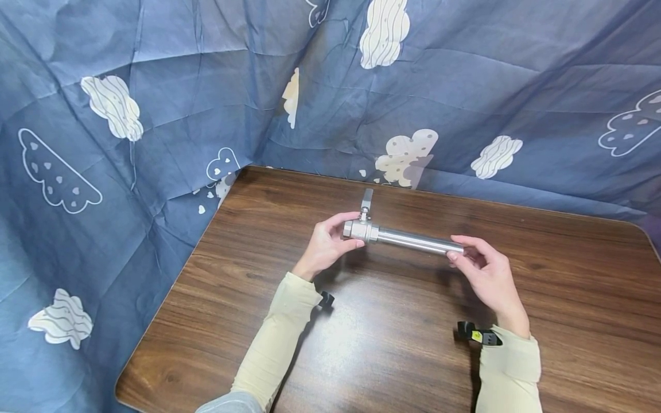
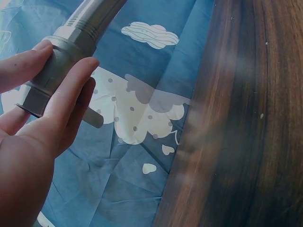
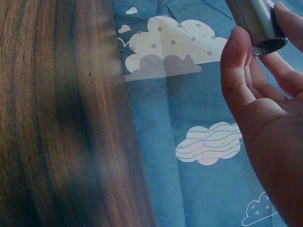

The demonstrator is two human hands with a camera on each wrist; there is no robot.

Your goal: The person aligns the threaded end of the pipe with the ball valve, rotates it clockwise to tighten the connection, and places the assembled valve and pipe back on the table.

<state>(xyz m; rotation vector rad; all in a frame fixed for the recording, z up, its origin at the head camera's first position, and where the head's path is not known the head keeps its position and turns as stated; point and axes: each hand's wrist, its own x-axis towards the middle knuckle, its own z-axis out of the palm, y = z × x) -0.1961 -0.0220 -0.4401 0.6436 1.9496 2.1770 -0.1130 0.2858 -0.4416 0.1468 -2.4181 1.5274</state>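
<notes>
A metal ball valve [image 1: 361, 231] with a flat lever handle [image 1: 367, 199] is joined to a straight steel pipe [image 1: 413, 241], both held above the table. My left hand [image 1: 326, 244] grips the valve body between thumb and fingers, and the lever points away toward the far edge. At the pipe's other end, my right hand [image 1: 485, 272] pinches the tube. The right wrist view shows the pipe's hollow open end [image 3: 271, 46] between thumb and fingers. In the left wrist view, threads [image 2: 85, 23] show where the pipe meets the valve [image 2: 61, 66].
Beneath both hands lies a brown wood-grain table [image 1: 217, 321] with rounded corners. A blue curtain [image 1: 181, 115] printed with clouds hangs along its left and far sides. Black wrist straps with cameras [image 1: 467, 331] sit on the cream sleeves [image 1: 279, 332].
</notes>
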